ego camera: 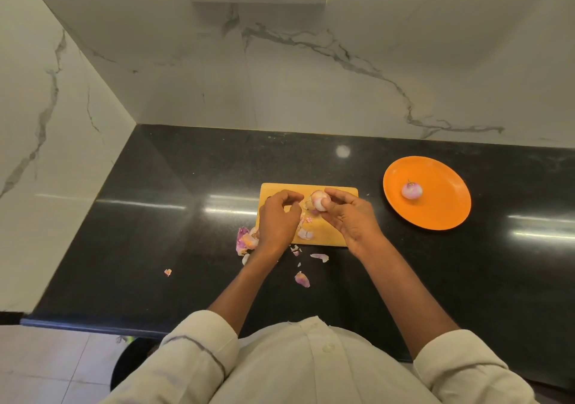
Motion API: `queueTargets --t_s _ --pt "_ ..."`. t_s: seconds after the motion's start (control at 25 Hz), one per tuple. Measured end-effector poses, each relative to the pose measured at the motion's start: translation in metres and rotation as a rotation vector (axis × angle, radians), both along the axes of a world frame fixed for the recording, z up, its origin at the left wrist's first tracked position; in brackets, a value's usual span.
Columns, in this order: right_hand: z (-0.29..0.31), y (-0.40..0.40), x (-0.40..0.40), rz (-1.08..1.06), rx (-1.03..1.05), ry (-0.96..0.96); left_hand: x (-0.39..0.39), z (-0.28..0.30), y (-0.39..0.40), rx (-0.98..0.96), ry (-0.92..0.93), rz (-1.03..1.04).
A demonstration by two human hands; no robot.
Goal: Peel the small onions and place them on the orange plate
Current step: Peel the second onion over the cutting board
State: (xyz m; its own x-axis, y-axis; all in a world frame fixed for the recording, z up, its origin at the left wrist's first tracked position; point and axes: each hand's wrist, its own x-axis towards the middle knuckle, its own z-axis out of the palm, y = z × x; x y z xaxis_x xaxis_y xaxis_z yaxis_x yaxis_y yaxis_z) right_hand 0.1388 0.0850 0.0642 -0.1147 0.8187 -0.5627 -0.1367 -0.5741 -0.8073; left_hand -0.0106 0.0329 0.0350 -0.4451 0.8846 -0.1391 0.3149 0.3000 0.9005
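Note:
My right hand [348, 216] holds a small pale pink onion [320, 201] between thumb and fingers above the yellow cutting board [336, 232]. A loose strip of skin hangs off the onion's left side. My left hand [278, 216] hovers just left of the onion with its fingers curled; whether it pinches a bit of skin I cannot tell. The orange plate [445, 210] lies to the right on the black counter, and one peeled onion [411, 190] rests on it.
Onion skins lie on the board [305, 234] and in a heap [245, 240] at its left edge. More scraps [301, 279] are scattered on the black counter [155, 232] toward me. Marble walls close the back and left. The counter's front edge is near my body.

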Motion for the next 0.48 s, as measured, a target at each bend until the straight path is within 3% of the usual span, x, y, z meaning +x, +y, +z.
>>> queueTargets --t_s 0.2,0.48 --pt "0.002 -0.003 -0.003 0.066 0.129 -0.171 -0.001 0.017 0.008 0.047 -0.177 -0.131" --pt "0.005 0.001 -0.006 0.048 0.183 -0.146 -0.003 0.019 0.005 0.085 -0.208 -0.163"
